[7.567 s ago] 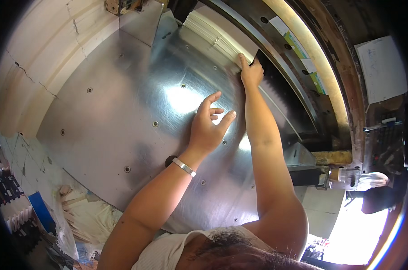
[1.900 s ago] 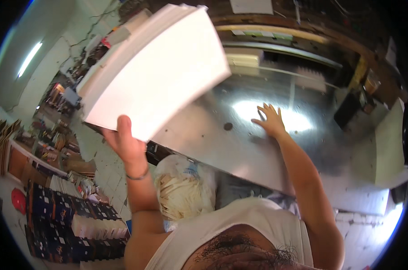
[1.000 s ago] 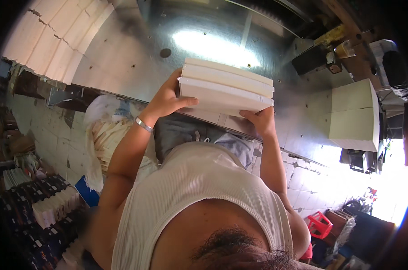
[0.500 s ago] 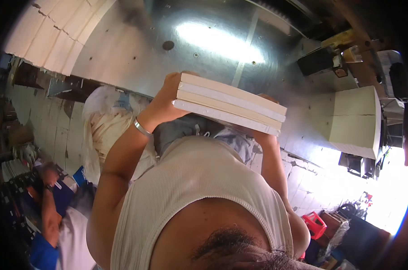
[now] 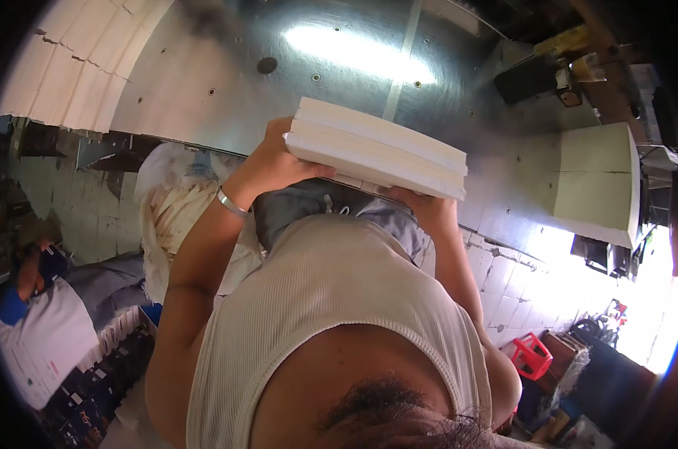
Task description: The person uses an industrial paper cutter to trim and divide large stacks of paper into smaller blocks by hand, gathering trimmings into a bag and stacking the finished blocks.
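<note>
A thick stack of paper blocks (image 5: 376, 146), in white and cream layers, is held up in front of me over the near edge of a metal table (image 5: 234, 112). My left hand (image 5: 275, 166) grips its left end, with the thumb pressed along the near lower side. At the other end my right hand (image 5: 432, 211) grips the stack from below, its thumb also on the near side. The far fingers of both hands are hidden behind the paper. The stack is slightly tilted, its right end lower in view.
Cut stacks of cream paper (image 5: 73, 71) stand at the table's left. On the right is a paler paper pile (image 5: 597, 183). A white sack of paper strips (image 5: 182, 206) sits below the left edge. Another person (image 5: 47, 322) bends at far left; a red stool (image 5: 532, 355) stands lower right.
The paper stack has risen slightly in view and tilted, so both thumbs now show on its near side. The other person has shifted left, uncovering dark boxes or books.
</note>
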The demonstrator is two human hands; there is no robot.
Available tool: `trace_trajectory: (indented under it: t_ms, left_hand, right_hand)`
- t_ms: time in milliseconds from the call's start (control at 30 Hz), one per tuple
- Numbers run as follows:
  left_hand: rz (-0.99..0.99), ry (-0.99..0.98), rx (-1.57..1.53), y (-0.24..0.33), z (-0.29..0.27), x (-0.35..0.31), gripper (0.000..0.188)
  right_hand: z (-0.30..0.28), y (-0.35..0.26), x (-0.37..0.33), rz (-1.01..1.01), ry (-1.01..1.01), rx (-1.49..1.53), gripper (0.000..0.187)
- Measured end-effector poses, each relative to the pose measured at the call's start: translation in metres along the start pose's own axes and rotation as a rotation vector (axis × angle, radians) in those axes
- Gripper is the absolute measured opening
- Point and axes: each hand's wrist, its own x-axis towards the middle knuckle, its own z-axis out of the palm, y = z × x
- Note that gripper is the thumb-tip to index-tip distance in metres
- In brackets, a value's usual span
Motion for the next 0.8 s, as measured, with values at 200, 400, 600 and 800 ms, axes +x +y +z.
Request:
trace_trajectory:
  t_ms: [200,400,600,800]
  left_hand:
    - [0.111,0.072,0.359,-0.018,0.009,-0.01,0.062]
    - [0.185,0.079,0.343,-0.005,0.005,-0.004,0.066]
    - [0.147,0.183,-0.278,0.002,0.003,-0.002,0.067]
    - [0.034,0.422,-0.477,0.017,-0.023,-0.024,0.036]
  right_hand:
    - [0.01,0.011,-0.003,0.015,0.027,-0.068,0.042]
    - [0.014,0.029,-0.013,0.002,0.073,-0.055,0.044]
    - [0.013,0.023,-0.011,0.017,0.039,0.014,0.044]
    - [0.019,0.04,-0.014,-0.031,0.066,-0.005,0.047]
